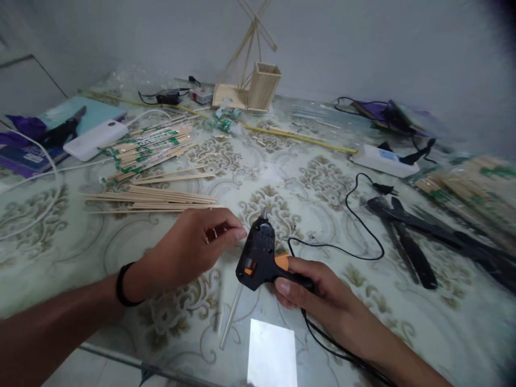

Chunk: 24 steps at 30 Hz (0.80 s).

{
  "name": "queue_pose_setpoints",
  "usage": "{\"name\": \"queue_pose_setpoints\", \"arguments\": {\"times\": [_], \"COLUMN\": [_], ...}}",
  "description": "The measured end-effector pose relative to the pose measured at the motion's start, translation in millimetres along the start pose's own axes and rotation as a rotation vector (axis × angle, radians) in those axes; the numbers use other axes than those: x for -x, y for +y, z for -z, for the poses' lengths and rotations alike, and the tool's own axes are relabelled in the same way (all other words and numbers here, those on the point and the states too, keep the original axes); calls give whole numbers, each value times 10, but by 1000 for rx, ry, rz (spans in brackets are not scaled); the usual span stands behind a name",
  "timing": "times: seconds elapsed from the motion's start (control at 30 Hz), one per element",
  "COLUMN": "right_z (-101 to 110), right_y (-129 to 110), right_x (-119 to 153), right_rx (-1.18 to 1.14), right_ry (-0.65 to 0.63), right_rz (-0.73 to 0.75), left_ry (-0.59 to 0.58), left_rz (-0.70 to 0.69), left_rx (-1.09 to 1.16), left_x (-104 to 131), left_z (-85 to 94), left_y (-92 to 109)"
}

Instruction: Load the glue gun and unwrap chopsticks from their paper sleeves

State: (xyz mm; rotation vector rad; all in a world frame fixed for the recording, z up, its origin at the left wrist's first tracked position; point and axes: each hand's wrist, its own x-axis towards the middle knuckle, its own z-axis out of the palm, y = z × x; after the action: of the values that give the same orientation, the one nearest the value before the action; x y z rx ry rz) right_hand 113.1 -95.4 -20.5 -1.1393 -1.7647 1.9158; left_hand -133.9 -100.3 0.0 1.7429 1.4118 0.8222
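Observation:
My right hand [318, 290] grips the handle of a black hot glue gun [258, 252], fingers wrapped by its orange trigger [282, 262]. The nozzle points away from me, and a pale glue stick [231, 318] sticks out of the gun's rear. Just left of the gun, my left hand [201, 239] has its fingers curled and thumb and fingertips brought together. Whether something small is pinched there, I cannot make out. Beyond my left hand lies a loose bundle of thin wooden sticks [173, 199].
Packaged chopsticks [149, 148] and a white power bank [95, 138] lie left. A wooden stick structure with a box [264, 88] stands at the back. On the right are a power strip [385, 159], black-handled pliers [415, 255] and the gun's cord [358, 257].

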Motion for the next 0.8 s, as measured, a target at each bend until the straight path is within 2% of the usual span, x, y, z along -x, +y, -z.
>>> {"name": "queue_pose_setpoints", "arguments": {"times": [0.1, 0.2, 0.43, 0.5, 0.67, 0.73, 0.8], "right_z": [10, 29, 1, -49, -221, -263, -272], "right_y": [0, 7, -45, -58, -72, -75, -74], "right_x": [-6, -17, 2, 6, 14, 24, 37], "right_rx": [-21, -34, 109, 194, 311, 315, 310], "right_ry": [-11, -33, -68, -39, 33, 65, 81], "right_rz": [13, 35, 100, 110, 133, 155, 170], "left_ry": [-82, -128, -264, -220, 7, 37, 8], "left_rz": [23, 64, 178, 207, 215, 196, 169], "left_rx": [246, 373, 267, 206, -42, -74, -57], "left_x": [9, 20, 43, 65, 132, 143, 139], "left_z": [-2, 17, 38, 11, -74, -78, -56], "left_y": [-31, -9, 148, 163, 158, 163, 178]}}
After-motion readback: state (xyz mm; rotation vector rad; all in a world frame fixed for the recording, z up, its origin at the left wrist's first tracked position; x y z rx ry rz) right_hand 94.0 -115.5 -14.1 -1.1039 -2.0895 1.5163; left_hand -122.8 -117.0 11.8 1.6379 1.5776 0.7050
